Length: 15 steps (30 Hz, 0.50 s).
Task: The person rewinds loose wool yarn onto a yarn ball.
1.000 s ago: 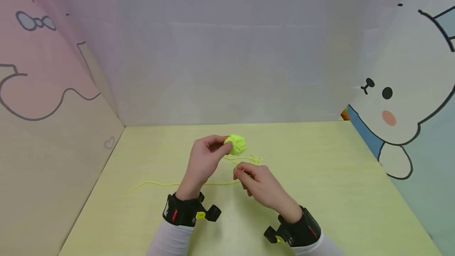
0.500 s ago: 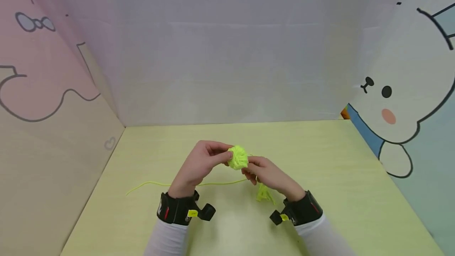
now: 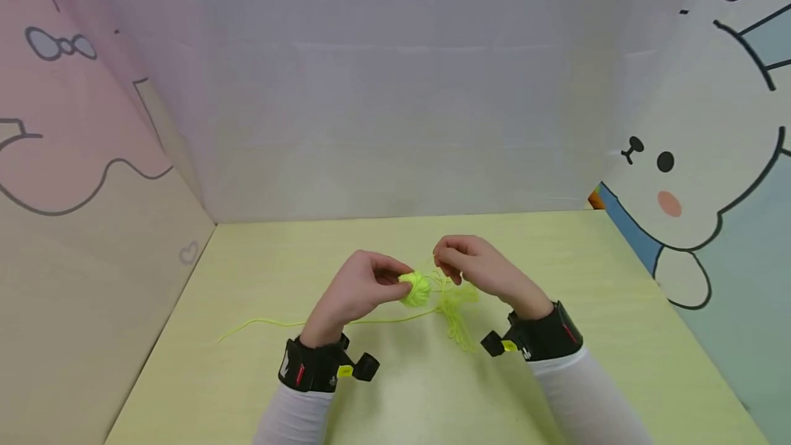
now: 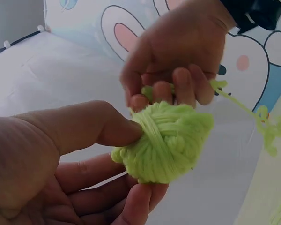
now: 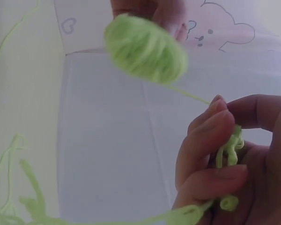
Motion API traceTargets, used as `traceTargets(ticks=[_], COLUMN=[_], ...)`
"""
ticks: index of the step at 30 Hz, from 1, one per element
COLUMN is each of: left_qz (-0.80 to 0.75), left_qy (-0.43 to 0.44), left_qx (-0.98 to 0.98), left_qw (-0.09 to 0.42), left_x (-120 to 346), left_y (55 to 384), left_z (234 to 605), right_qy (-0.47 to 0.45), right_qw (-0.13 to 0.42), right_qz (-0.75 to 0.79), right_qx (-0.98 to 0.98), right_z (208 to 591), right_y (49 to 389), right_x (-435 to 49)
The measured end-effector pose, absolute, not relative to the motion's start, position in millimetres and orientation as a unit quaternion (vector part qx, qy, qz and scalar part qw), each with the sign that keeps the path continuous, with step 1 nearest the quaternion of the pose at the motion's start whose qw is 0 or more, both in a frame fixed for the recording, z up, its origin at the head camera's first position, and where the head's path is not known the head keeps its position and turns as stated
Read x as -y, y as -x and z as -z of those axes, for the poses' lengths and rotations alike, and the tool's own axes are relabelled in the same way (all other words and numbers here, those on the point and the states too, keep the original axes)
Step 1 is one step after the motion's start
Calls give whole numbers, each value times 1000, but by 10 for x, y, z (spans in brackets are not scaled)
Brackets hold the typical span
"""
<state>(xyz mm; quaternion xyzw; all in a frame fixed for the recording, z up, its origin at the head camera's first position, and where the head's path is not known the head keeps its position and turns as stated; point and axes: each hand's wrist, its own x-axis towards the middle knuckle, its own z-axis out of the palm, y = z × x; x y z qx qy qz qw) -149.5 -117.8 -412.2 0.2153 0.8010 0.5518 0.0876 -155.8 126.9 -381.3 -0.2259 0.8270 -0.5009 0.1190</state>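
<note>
The ball (image 3: pixel 416 289) is above the counter (image 3: pixel 556 246), between the two hands, and the left hand (image 3: pixel 360 288) pinches it with thumb and fingers. The right hand (image 3: pixel 480 268) is apart, to the right of the ball; its curled fingers hold the strand (image 5: pixel 189 95). This strand runs straight from ball to right hand. In the right wrist view the ball looks oval, its long axis sloping roughly like the strand. Loose yarn (image 3: pixel 456 321) is below the right hand.

Room to pass over table (image 3: pixel 618 335), far left and right. Between left hand (image 3: pixel 358 290) and right hand (image 3: pixel 478 266), yarn ball (image 3: pixel 417 290) and straight strand (image 5: pixel 189 95) block; loose tangle (image 3: pixel 454 314) nearer; curtain (image 3: pixel 395 122) bounds far side.
</note>
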Motion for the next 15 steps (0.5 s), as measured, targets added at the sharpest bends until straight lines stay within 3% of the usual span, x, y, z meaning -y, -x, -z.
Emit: traceTargets(ticks=[8,15], left_qz=[-537,-567], left_qy=[-176,-148], left_qx=[-825,-809], left_qw=[28,-53], left_x=[1126,1107], left_y=[1516,1546], left_z=[4189,4194], right_qy=[253,267], right_qw=[58,-3], right_qz=[479,427], right_qx=[-839,-864], right_z=[3637,3788], right_y=[1265,1023], right_x=[-1146,-980])
